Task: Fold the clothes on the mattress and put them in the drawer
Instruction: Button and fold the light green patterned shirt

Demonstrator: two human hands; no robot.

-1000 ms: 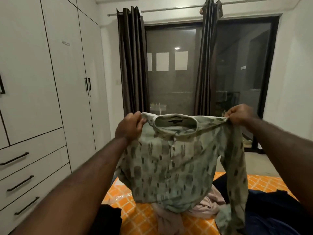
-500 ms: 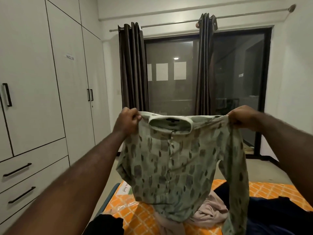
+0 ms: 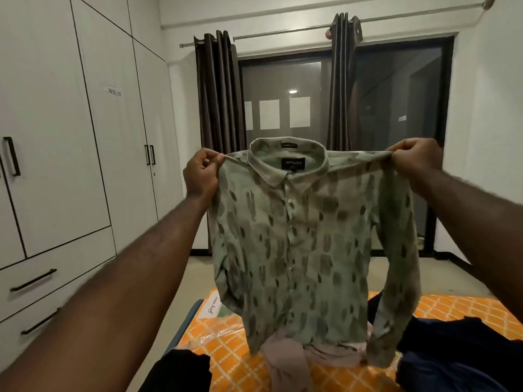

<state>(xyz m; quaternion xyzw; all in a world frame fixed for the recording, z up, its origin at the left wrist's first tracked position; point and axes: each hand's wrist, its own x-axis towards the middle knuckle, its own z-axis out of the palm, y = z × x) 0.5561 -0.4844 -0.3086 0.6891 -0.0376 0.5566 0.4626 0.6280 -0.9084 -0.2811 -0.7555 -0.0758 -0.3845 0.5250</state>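
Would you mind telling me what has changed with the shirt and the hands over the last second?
The left hand and right hand moved up and apart, drawing the shirt taut, so its sagging collar now stands open. Both keep pinching its shoulders; the pink garment stays on the mattress.

White wardrobe (image 3: 56, 108) fills frame left; dark curtains (image 3: 218, 94) flank a black-framed window (image 3: 283, 80) at center; beige floor (image 3: 441, 278) below.
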